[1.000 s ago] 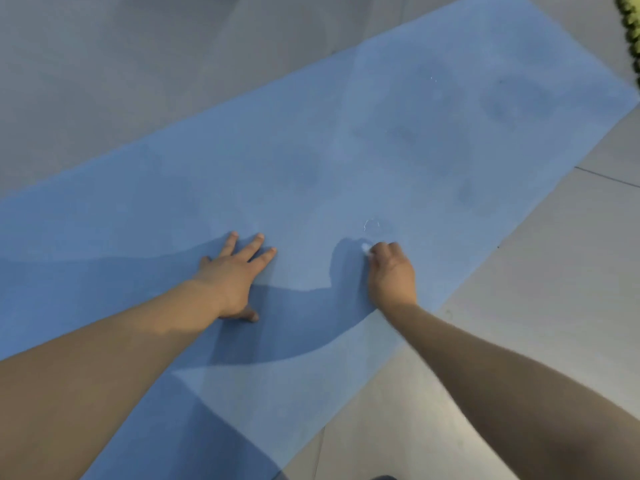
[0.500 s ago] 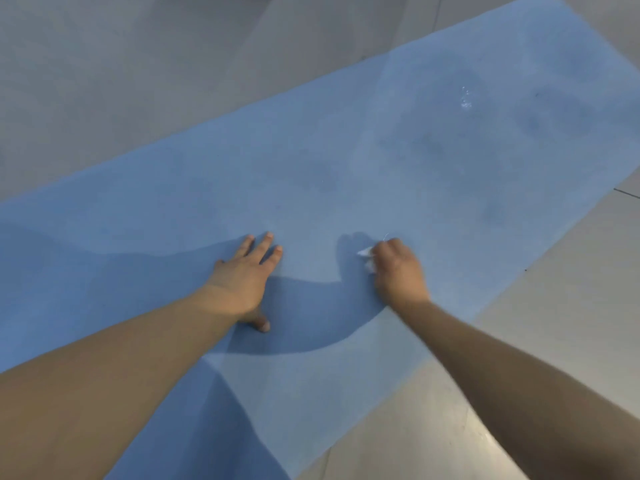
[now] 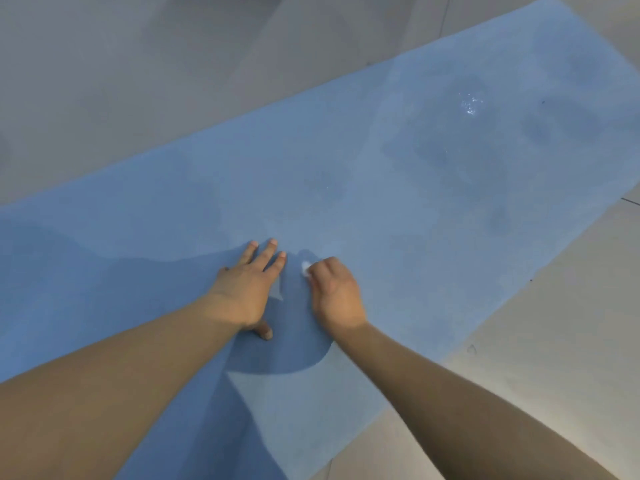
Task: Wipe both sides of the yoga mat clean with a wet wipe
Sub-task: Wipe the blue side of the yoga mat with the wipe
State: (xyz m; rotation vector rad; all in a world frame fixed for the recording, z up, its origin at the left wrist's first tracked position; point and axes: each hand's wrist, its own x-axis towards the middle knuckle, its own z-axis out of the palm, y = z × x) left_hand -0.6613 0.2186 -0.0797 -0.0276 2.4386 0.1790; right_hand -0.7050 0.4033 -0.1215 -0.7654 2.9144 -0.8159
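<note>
Two hands work a blue mat spread flat on a grey floor: the left hand presses down with fingers spread, while just beside it the right hand curls around a white wipe held against the mat's middle.

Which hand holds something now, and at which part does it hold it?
The right hand grips a bunched white wet wipe; only a tuft shows beyond the fingers. The left hand lies flat on the yoga mat.
</note>
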